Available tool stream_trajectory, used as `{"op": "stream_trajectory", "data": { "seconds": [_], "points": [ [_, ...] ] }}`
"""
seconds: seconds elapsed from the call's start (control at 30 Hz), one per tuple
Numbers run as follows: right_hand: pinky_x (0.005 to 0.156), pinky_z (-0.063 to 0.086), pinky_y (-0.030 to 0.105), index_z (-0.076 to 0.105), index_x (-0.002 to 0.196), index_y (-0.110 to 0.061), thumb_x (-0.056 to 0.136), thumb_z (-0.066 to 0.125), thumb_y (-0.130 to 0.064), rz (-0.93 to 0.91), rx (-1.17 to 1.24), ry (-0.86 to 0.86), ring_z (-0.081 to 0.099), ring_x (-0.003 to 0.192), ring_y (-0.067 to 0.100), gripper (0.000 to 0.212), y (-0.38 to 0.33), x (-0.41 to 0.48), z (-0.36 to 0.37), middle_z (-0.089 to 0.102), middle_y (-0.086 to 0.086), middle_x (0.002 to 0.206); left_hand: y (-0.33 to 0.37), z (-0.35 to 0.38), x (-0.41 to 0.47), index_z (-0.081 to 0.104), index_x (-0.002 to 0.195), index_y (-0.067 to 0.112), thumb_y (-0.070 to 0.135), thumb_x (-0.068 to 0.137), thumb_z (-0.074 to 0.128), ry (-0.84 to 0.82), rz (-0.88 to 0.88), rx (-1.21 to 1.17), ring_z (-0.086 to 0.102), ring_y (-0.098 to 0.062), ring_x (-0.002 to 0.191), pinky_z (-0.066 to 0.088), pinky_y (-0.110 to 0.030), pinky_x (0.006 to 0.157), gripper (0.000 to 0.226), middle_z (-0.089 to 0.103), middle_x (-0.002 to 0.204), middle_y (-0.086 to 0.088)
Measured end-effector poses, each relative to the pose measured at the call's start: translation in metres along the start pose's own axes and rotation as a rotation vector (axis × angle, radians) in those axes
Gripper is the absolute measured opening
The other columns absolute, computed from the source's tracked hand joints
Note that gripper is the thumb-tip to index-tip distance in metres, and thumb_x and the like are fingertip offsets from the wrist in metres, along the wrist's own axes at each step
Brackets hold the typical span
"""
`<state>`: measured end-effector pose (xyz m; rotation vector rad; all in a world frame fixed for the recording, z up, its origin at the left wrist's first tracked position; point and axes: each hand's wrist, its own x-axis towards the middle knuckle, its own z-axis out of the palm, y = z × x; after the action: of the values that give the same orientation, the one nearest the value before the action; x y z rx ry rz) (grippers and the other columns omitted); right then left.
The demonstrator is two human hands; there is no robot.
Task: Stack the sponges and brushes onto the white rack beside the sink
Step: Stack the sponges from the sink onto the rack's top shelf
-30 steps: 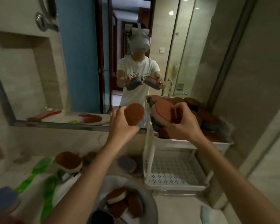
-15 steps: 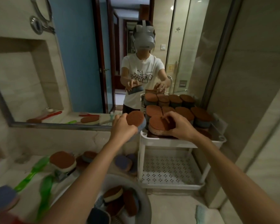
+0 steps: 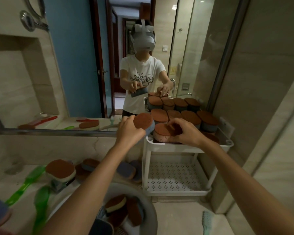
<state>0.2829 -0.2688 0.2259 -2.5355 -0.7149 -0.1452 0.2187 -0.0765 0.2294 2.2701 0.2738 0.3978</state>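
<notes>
A white two-tier rack stands on the counter against the mirror. Its top tier holds several brown-topped sponges in a row. My right hand grips a brown-topped pink sponge that sits at the front left of the top tier. My left hand holds a brown-topped blue sponge in the air just left of the rack's top. More sponges lie on the counter and in the grey basin. Green brushes lie at the left.
The rack's lower shelf is perforated and holds nothing. A teal brush lies on the counter at the lower right. The mirror runs behind the counter, and a tiled wall closes the right side.
My right hand has lowered the pink sponge from in front of the rack down onto the top tier. My left hand has moved its blue sponge a little right, toward the rack.
</notes>
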Motion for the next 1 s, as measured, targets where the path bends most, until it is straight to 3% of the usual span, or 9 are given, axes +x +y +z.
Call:
{"op": "stream_trajectory", "data": {
  "seconds": [0.13,0.27,0.43,0.5,0.63,0.7,0.83,1.0],
  "points": [
    [0.101,0.039,0.033,0.047,0.129,-0.017,0.075,0.070,-0.011,-0.070,0.007,0.144,0.041,0.126,0.021,0.060,-0.006,-0.008,-0.012,0.045,0.004,0.132,0.015,-0.007,0.003,0.032,0.144,0.014,0.014,0.078,0.066,-0.022,0.144,0.025,0.035,-0.025,0.130,0.035,-0.037,0.104,0.074,0.037,0.139,-0.007],
    [0.109,0.029,0.030,0.036,0.141,-0.018,0.080,0.072,-0.018,-0.238,-0.203,0.295,0.026,0.140,0.022,0.071,-0.008,-0.021,-0.019,0.027,0.005,0.152,0.043,-0.003,0.005,0.028,0.146,0.015,0.020,0.077,0.071,-0.135,0.271,0.089,0.033,-0.024,0.132,0.036,-0.036,0.104,0.081,0.033,0.143,-0.005],
    [0.109,0.029,0.044,0.046,0.135,-0.013,0.073,0.076,-0.018,-0.349,-0.509,0.377,0.041,0.134,0.031,0.070,0.008,-0.031,-0.023,0.047,0.013,0.142,0.076,0.017,0.009,0.021,0.144,0.021,0.019,0.072,0.075,-0.359,0.372,-0.063,0.041,-0.021,0.130,0.043,-0.035,0.101,0.091,0.040,0.142,-0.002],
    [0.108,0.031,0.045,0.046,0.134,-0.010,0.074,0.074,-0.016,-0.301,-0.495,0.403,0.047,0.128,0.033,0.067,0.021,-0.035,-0.024,0.052,0.014,0.137,0.080,0.025,0.012,0.023,0.143,0.021,0.023,0.075,0.074,-0.358,0.394,-0.109,0.040,-0.019,0.130,0.042,-0.032,0.099,0.085,0.039,0.142,-0.002],
    [0.109,0.035,0.046,0.045,0.137,-0.009,0.081,0.065,-0.004,-0.009,-0.335,0.494,0.040,0.133,0.034,0.060,0.048,-0.048,-0.024,0.048,0.014,0.139,0.058,0.038,0.020,0.040,0.133,0.018,0.037,0.083,0.064,-0.160,0.313,-0.051,0.039,-0.021,0.129,0.041,-0.035,0.100,0.058,0.041,0.140,-0.004],
    [0.110,0.033,0.044,0.044,0.138,-0.011,0.083,0.059,-0.001,0.101,-0.307,0.491,0.037,0.133,0.033,0.057,0.061,-0.053,-0.023,0.046,0.013,0.140,0.037,0.043,0.024,0.039,0.134,0.017,0.041,0.081,0.066,-0.109,0.227,0.066,0.038,-0.025,0.130,0.040,-0.039,0.102,0.064,0.039,0.141,-0.007],
    [0.111,0.034,0.044,0.044,0.138,-0.014,0.084,0.055,0.001,0.198,-0.267,0.458,0.033,0.134,0.032,0.057,0.076,-0.058,-0.018,0.043,0.013,0.141,0.011,0.051,0.026,0.030,0.139,0.012,0.047,0.071,0.075,-0.201,0.122,0.120,0.041,-0.027,0.131,0.041,-0.038,0.103,0.089,0.040,0.143,-0.010],
    [0.114,0.026,0.039,0.042,0.139,-0.017,0.086,0.054,0.000,0.185,-0.260,0.401,0.023,0.141,0.029,0.057,0.077,-0.057,-0.007,0.036,0.012,0.146,0.006,0.056,0.024,0.044,0.128,0.009,0.040,0.069,0.079,-0.239,0.102,0.083,0.050,-0.026,0.122,0.045,-0.034,0.097,0.075,0.052,0.132,-0.008]
  ]
}}
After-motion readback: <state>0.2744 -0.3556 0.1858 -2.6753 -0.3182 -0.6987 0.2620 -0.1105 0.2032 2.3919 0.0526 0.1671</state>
